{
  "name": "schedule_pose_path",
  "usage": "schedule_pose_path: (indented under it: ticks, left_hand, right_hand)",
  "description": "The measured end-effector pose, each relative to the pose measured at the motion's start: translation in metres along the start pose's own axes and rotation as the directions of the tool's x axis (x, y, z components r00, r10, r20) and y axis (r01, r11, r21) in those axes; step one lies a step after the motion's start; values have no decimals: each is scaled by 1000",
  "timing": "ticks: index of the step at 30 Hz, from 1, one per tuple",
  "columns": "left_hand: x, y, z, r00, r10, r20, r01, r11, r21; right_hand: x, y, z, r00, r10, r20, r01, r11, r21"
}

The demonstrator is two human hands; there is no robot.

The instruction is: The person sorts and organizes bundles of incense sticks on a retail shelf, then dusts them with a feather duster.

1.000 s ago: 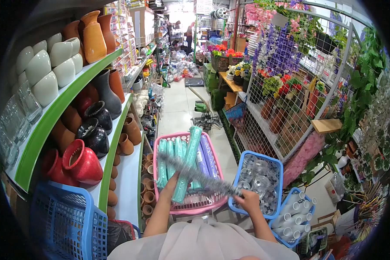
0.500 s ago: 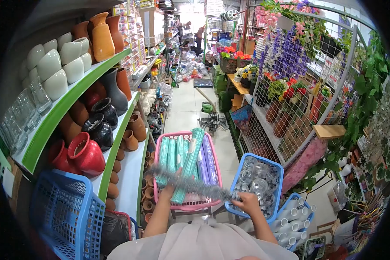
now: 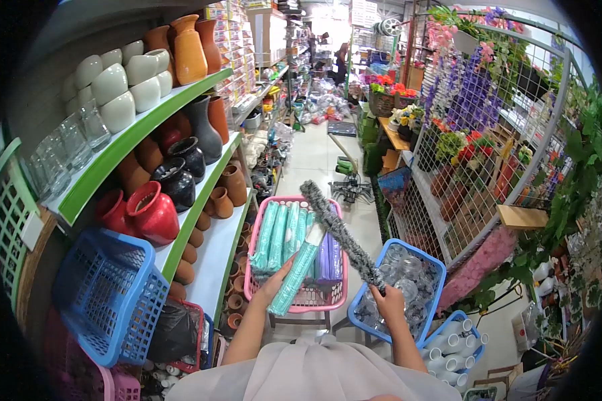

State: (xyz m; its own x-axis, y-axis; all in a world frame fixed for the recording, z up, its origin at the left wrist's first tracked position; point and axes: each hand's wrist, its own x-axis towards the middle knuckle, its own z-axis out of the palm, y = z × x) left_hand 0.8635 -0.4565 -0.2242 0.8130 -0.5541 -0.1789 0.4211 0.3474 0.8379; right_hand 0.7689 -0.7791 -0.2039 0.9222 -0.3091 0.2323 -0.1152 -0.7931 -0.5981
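My left hand [image 3: 274, 284] grips a long teal bundle [image 3: 297, 275] in clear plastic, tilted over the front of a pink basket [image 3: 346, 284]. More teal bundles [image 3: 267, 234] and purple bundles [image 3: 330, 257] lie side by side in that basket. In my right hand [image 3: 388, 305] is a grey fluffy duster [image 3: 341, 234], closed in the fingers at its lower end. The duster slants up and left, its far end above the basket's back. Under my right forearm and hand sits a blue basket [image 3: 441, 267] of clear plastic-wrapped glass-like items [image 3: 396, 257].
Shelves on the left carry white pots [image 3: 117, 117], red vases [image 3: 154, 210] and clay vases [image 3: 190, 53]. An empty-looking blue basket [image 3: 107, 294] hangs close on that side. White bottle-shaped vases [image 3: 451, 347] and a wire rack [image 3: 475, 167] stand right. A tiled aisle [image 3: 312, 150] runs ahead.
The duster, blurred and lying across the teal bundle before, now points up and away to the right of it. The held bundle leans more to the right. The view has shifted slightly.
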Motion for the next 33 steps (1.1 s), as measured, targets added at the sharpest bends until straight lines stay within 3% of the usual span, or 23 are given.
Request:
schedule_pose_path:
  ticks: [1,3,4,5,7,8,9,11,12,15,16,17,19,20,21,23,27,29,31,33]
  left_hand:
    - [-8,4,6,999,16,-43,-12,996,87]
    - [-19,10,16,995,41,-92,-24,984,176]
    - [-23,12,19,981,110,-161,-52,942,331]
    - [-27,13,20,957,187,-220,-62,877,477]
    - [-38,7,13,956,195,-220,-89,906,415]
    - [-44,1,10,955,230,-187,-129,891,434]
    - [-53,1,15,952,263,-154,-168,876,452]
    - [-69,1,25,940,305,-153,-206,865,458]
    - [-77,0,29,930,321,-181,-207,862,462]
    - [-102,-7,39,894,365,-262,-202,848,490]
    - [-112,-11,42,876,377,-300,-197,849,490]
    - [-122,-15,44,857,389,-338,-193,850,490]
    - [-142,-25,50,822,412,-393,-179,842,508]
    - [-150,-36,46,808,420,-414,-187,848,496]
    - [-157,-47,39,794,428,-433,-195,853,485]
    - [-170,-68,27,788,389,-478,-202,896,396]
    - [-197,-91,33,698,487,-525,-259,855,449]
    - [-210,-101,49,667,453,-591,-326,891,315]
    - [-223,-105,69,621,470,-627,-350,882,314]
    - [-236,-99,95,571,487,-661,-379,870,314]
  right_hand:
    - [-1,-3,-2,1000,-12,5,12,1000,9]
    - [-5,-3,-3,941,-307,144,309,951,11]
    - [-4,0,2,872,-444,205,448,893,27]
    - [0,2,7,865,-455,209,459,888,35]
    - [7,-3,11,923,-324,207,346,935,-79]
    - [11,-7,12,968,-129,213,150,985,-83]
    - [16,-11,15,964,-144,225,165,983,-77]
    - [29,-17,24,998,-28,47,30,999,-30]
    - [31,-24,27,999,-6,44,5,1000,28]
    - [32,-30,49,993,-98,73,88,988,126]
    - [35,-31,55,979,-82,186,56,989,140]
    - [36,-29,68,974,-104,203,75,986,147]
    - [31,-35,83,931,-363,-41,361,899,246]
    - [31,-35,86,926,-344,153,329,937,115]
    - [28,-37,88,917,-362,166,343,930,130]
    - [22,-43,91,851,-484,203,498,867,-20]
    - [15,-39,105,852,-500,153,511,858,-42]
    - [12,-42,103,862,-452,231,469,883,-23]
    - [-4,-49,91,886,-448,120,461,878,-127]
    - [-23,-62,75,867,-479,136,494,862,-112]
